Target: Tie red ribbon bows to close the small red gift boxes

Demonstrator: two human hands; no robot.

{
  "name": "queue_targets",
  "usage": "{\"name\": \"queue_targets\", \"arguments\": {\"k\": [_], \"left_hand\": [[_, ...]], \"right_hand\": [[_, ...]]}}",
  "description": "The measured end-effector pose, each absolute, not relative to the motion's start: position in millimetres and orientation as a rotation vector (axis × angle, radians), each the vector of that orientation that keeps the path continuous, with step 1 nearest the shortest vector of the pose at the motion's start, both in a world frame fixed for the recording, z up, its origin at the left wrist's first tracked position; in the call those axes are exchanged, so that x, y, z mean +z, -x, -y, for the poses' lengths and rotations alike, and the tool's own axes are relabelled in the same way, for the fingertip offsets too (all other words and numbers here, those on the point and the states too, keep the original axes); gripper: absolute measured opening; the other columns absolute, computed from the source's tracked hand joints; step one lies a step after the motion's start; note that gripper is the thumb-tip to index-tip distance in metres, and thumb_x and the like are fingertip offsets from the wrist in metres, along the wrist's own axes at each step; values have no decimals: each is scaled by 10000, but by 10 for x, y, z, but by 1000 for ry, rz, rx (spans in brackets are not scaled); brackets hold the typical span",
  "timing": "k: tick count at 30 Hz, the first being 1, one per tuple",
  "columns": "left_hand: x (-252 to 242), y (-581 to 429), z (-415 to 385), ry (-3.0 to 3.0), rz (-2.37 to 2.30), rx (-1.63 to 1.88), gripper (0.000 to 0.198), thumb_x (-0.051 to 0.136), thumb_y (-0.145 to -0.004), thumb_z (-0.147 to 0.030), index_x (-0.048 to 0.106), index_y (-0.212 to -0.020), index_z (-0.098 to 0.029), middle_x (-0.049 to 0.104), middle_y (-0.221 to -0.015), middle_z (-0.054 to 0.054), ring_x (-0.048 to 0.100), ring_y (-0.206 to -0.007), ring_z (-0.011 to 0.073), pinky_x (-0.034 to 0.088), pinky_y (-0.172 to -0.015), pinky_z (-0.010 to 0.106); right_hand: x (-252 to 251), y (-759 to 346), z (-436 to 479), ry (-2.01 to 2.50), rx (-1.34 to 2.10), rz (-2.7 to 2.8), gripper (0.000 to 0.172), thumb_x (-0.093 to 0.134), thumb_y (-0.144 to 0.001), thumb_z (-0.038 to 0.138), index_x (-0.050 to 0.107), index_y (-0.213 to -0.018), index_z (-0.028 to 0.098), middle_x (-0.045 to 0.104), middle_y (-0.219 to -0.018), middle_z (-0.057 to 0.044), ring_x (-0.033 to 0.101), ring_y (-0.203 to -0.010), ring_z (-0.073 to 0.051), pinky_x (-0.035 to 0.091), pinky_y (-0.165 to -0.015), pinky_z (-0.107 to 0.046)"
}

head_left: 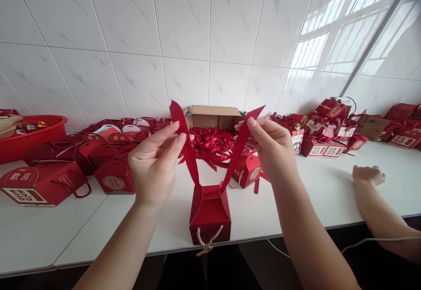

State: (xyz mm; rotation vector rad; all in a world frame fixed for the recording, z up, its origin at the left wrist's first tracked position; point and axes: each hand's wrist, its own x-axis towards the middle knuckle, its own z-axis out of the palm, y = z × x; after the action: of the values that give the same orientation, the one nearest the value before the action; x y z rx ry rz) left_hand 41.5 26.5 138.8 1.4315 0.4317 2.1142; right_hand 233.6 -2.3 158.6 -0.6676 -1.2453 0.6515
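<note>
1. My L hand [153, 163]: forearm angled fwd, hand raised over the counter [174, 224], fingers curled. Grip: thumb + fingertips pinched on one end of the red ribbon [239, 154], tip poking out above.
2. My R hand [274, 145]: raised approx. level w/ L, fingers curled. Grip: thumb + fingers pinched on the other end, tip above the thumb too.
3. Ribbon ends I've got rise in a V from the top of the red box [212, 215], which stands upright at the counter's near edge, mid-length. Its gold cord [206, 245] hangs at that edge.
4. Just behind: small red box [249, 170] w/ gold cord; then ribbon pile [210, 143] & open carton [215, 120] toward the far edge.
5. L side: rows of red boxes [115, 178]; red basin [49, 128] nr far L corner.
6. R side: ribboned boxes [324, 146] along far edge; co-worker's hand [368, 175] on the counter, nr that side's front edge, well apart from mine.
</note>
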Motion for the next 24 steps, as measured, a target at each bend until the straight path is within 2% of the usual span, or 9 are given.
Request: {"name": "queue_targets", "arguments": {"k": [3, 5, 7, 12, 15, 18, 21, 24], "left_hand": [[1475, -415, -241, -1409, -364, 2068, 416, 815, -701, -132, 726, -1046, -347, 747, -900, -49, 684, -805, 108, 577, -804, 248], [1533, -415, -224, -1404, -336, 2016, 500, 810, -711, -128, 678, -1133, -361, 740, -885, -40, 681, -831, 127, 578, -799, 263], [1573, -417, -217, -1411, -326, 1957, 442, 798, -728, -137, 683, -1105, -337, 732, -853, -29, 677, -833, 143, 578, -800, 282], [1564, -448, -245, -1470, -337, 1821, 117, 773, -750, -193, 739, -851, -243, 702, -821, -8, 642, -725, 123, 558, -717, 260], [1535, -493, -230, -1639, -437, 1652, 119, 748, -779, -215, 724, -895, -226, 695, -787, -5, 643, -686, 120, 543, -677, 250], [1543, -538, -176, -1710, -566, 1562, 235, 741, -791, -222, 628, -996, -211, 701, -755, -4, 671, -667, 137, 535, -625, 246], [1564, -553, -140, -1692, -622, 1552, 339, 750, -779, -231, 516, -1023, -212, 690, -715, -12, 666, -613, 146, 525, -577, 250], [1557, -533, -148, -1715, -657, 1568, 344, 741, -780, -222, 485, -1009, -212, 683, -713, -13, 646, -598, 134, 518, -574, 245]], "right_hand": [[1600, -2322, 14, 664, 691, 1256, 201, 695, -826, 397, 708, -747, 213, 669, -717, -1, 634, -667, -126, 544, -626, -274], [1613, -2312, 7, 658, 709, 1250, 210, 686, -830, 404, 683, -761, 206, 679, -724, -4, 659, -675, -132, 564, -634, -277], [1624, -2301, -6, 644, 725, 1249, 215, 670, -841, 408, 654, -777, 204, 675, -709, -2, 675, -673, -137, 576, -633, -278], [1630, -2239, -65, 639, 799, 1296, 186, 662, -852, 370, 639, -788, 196, 658, -650, 21, 664, -562, -111, 575, -579, -254], [1627, -2163, -107, 654, 851, 1314, 132, 700, -813, 317, 655, -820, 193, 660, -612, 28, 649, -503, -113, 556, -507, -243], [1617, -2090, -130, 636, 880, 1360, 119, 743, -755, 276, 695, -802, 178, 658, -593, 28, 613, -462, -102, 530, -458, -232], [1581, -2058, -119, 583, 905, 1465, 92, 698, -793, 262, 741, -821, 185, 686, -695, 8, 607, -492, -89, 536, -487, -242], [1525, -2068, -94, 476, 901, 1592, 134, 645, -839, 223, 755, -914, 212, 685, -869, -15, 638, -599, -94, 561, -580, -263]]}}
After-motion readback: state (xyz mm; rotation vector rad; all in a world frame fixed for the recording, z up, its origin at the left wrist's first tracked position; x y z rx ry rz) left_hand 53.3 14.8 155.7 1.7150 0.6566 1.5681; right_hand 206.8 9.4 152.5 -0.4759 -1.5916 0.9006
